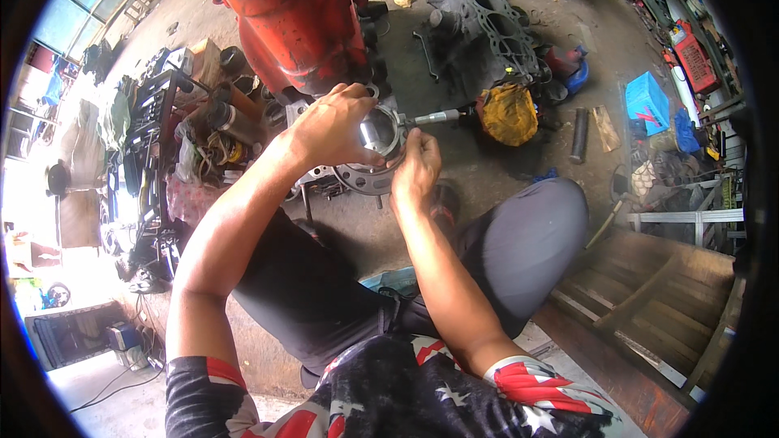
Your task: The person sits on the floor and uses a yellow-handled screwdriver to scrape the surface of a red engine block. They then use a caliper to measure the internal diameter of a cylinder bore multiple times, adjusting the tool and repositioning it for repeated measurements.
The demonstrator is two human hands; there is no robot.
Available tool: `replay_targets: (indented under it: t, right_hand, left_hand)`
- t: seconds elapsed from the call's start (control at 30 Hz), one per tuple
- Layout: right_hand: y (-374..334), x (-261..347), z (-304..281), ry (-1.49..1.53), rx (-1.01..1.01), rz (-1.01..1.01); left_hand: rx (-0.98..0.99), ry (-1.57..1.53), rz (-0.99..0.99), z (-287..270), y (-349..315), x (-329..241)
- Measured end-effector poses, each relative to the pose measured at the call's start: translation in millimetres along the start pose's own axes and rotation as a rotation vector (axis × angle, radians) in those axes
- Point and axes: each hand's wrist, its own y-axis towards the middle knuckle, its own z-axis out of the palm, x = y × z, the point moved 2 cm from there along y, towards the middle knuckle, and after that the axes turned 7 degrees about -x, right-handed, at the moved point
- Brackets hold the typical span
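Note:
Between my hands is a shiny round metal journal point(376, 133), with a dark curved frame around its right and lower side. From that frame a silver barrel point(438, 117) sticks out to the right; together they look like a micrometer. My left hand point(334, 126) is curled over the left side, its thumb on the frame's lower edge. Fingers of my right hand point(417, 166) are pinched on the frame just below the barrel. Beneath lies a round metal flange with holes point(363, 180). My left hand hides the journal's left side.
A large red machine casing point(288, 20) stands just beyond my hands. Right of it sits a dark engine block point(491, 32), with a yellow cloth or bag point(510, 113) near it. Parts crowd a rack point(154, 146) at left. A blue box point(647, 103) and wooden crate point(649, 300) are at right.

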Motion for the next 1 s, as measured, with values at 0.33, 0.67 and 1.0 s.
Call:
replay_targets:
  t: [0.33, 0.67, 1.0]
  right_hand:
    - [8, -7, -7, -0.078, 0.015, -0.023]
    - [8, 15, -1, -0.086, 0.046, 0.034]
    - [17, 13, 1, -0.133, 0.056, -0.005]
  left_hand:
    - [0.048, -0.022, -0.034, -4, 0, -3]
    - [0.067, -0.054, -0.083, -5, -1, -5]
    - [0.042, -0.051, -0.083, -4, -2, -7]
